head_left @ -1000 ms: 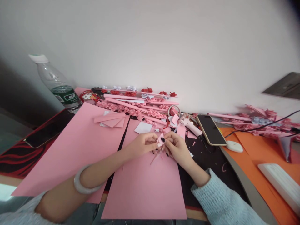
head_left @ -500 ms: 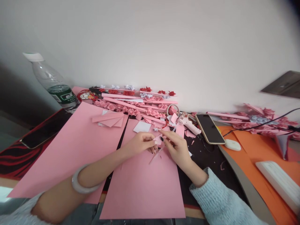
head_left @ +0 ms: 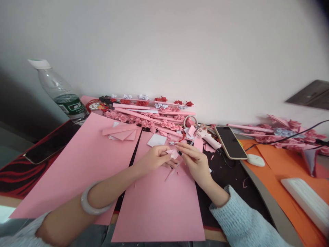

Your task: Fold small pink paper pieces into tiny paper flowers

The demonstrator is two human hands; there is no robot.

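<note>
Pinching a small folded piece of pale pink paper point(head_left: 174, 154), the left hand point(head_left: 156, 159) has its thumb and forefinger clamped together on it, right in front of the person. The right hand point(head_left: 196, 164) meets the paper from the other side, a dark-nailed fingertip touching its edge and other fingers stretched out above; whether they close on it I can't tell from here. Just below the fingertips is a thin pale pink strip point(head_left: 169, 175), and beneath both hands lies a large flat pink paper sheet point(head_left: 159, 209). Another large pink sheet point(head_left: 84, 164) spreads to the left of the left hand, with a fanned stack of folded pink papers point(head_left: 122, 132) on it. A square white paper point(head_left: 156, 140) sits just beyond the left hand. Past the right hand I see a pale pink glue gun point(head_left: 209, 139), and beside it, farther right, a phone with a dark screen and pale case point(head_left: 230, 142). Pink paper flower stems point(head_left: 154, 116) lie heaped beyond both hands, against the wall, and a clear plastic bottle with a green label point(head_left: 70, 103) leans well beyond the left hand, to its left.
</note>
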